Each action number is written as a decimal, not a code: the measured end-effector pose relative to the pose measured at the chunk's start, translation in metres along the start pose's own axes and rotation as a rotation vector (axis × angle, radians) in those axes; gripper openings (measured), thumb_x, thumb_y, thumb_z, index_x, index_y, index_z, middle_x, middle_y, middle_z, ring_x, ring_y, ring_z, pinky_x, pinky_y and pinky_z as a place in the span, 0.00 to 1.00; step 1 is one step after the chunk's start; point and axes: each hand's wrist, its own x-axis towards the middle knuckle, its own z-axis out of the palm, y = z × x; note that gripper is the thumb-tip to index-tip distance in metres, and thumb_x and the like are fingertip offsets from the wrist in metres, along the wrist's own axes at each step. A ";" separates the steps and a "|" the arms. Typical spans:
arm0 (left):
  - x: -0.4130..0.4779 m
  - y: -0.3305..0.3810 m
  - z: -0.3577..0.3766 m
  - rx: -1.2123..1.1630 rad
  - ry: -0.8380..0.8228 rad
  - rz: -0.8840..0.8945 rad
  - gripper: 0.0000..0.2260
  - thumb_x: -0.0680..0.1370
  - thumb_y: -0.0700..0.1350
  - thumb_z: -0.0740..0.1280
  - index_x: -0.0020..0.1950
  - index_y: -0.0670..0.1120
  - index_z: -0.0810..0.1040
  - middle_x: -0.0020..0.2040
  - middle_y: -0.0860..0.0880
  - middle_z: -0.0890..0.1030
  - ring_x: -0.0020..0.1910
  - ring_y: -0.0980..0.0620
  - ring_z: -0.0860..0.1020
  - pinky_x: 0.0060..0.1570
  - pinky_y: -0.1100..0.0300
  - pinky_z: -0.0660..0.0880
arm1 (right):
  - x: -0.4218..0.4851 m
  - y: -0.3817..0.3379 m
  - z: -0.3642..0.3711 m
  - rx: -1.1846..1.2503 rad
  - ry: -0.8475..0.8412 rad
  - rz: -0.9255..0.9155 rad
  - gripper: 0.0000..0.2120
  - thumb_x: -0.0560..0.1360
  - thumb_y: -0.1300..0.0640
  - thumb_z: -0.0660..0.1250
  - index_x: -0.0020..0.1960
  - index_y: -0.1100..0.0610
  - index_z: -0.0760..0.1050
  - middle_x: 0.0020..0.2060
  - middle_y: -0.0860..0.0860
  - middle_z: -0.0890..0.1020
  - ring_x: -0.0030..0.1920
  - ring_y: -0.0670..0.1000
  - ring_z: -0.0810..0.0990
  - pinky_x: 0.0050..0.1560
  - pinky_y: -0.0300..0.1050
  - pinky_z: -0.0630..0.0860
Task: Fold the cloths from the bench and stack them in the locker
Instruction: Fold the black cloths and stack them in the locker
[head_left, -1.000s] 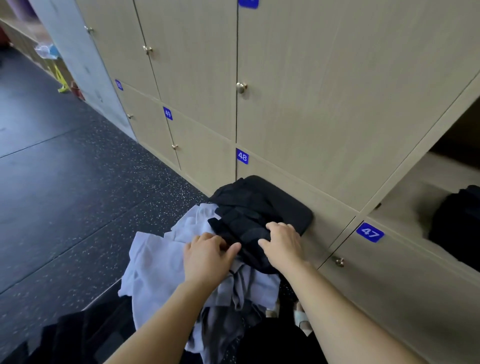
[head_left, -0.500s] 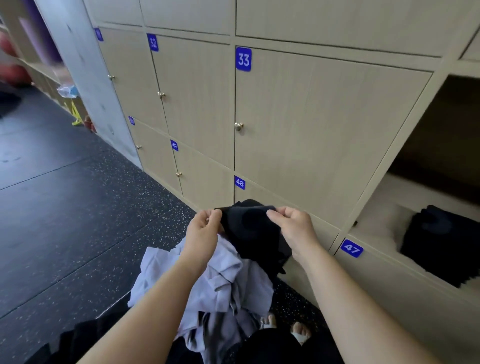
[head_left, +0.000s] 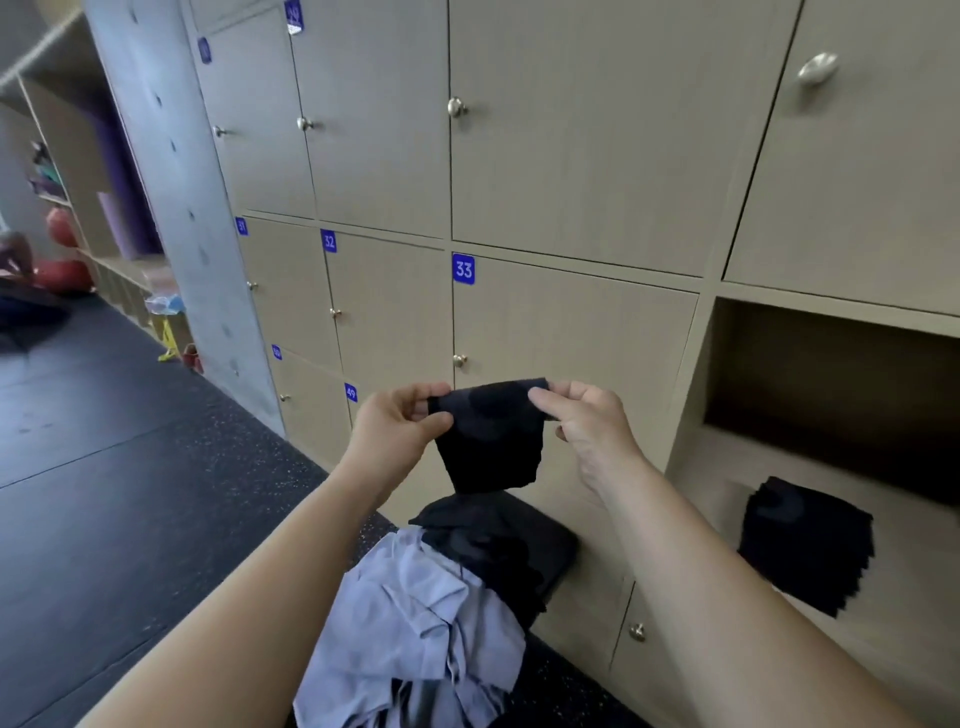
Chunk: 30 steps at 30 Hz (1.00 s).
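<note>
A black cloth hangs in the air in front of locker door 33, held by its top edge. My left hand pinches its left corner and my right hand pinches its right corner. Below, a heap of pale grey-blue cloths and black cloths lies on the black bench. To the right, the open locker holds a stack of folded black cloths on its floor.
Closed beige locker doors with blue number tags fill the wall ahead. Dark speckled floor stretches to the left. A grey concrete pillar stands at the left, with shelves and red balls behind it.
Both hands lifted one black cloth from the heap on the bench up to chest height and spread its top edge. The view tilted upward.
</note>
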 end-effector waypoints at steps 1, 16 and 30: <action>-0.002 0.008 -0.001 0.027 0.012 0.017 0.12 0.76 0.31 0.68 0.57 0.44 0.80 0.41 0.51 0.83 0.38 0.60 0.81 0.43 0.70 0.76 | 0.000 -0.004 -0.001 -0.009 0.013 -0.014 0.04 0.74 0.63 0.70 0.42 0.56 0.79 0.36 0.48 0.82 0.36 0.41 0.79 0.30 0.24 0.69; -0.011 0.050 -0.002 -0.126 -0.101 -0.054 0.08 0.82 0.43 0.61 0.58 0.42 0.77 0.52 0.44 0.82 0.55 0.47 0.79 0.53 0.55 0.76 | -0.010 -0.040 0.005 -0.042 0.039 -0.086 0.06 0.74 0.58 0.71 0.44 0.60 0.76 0.38 0.52 0.81 0.39 0.49 0.79 0.42 0.44 0.78; -0.014 0.053 0.024 -0.079 -0.291 0.065 0.06 0.78 0.43 0.70 0.52 0.42 0.78 0.40 0.47 0.85 0.37 0.51 0.83 0.35 0.62 0.77 | -0.014 -0.047 -0.007 -0.404 -0.282 -0.137 0.04 0.74 0.60 0.70 0.41 0.54 0.80 0.35 0.51 0.82 0.35 0.47 0.79 0.37 0.40 0.74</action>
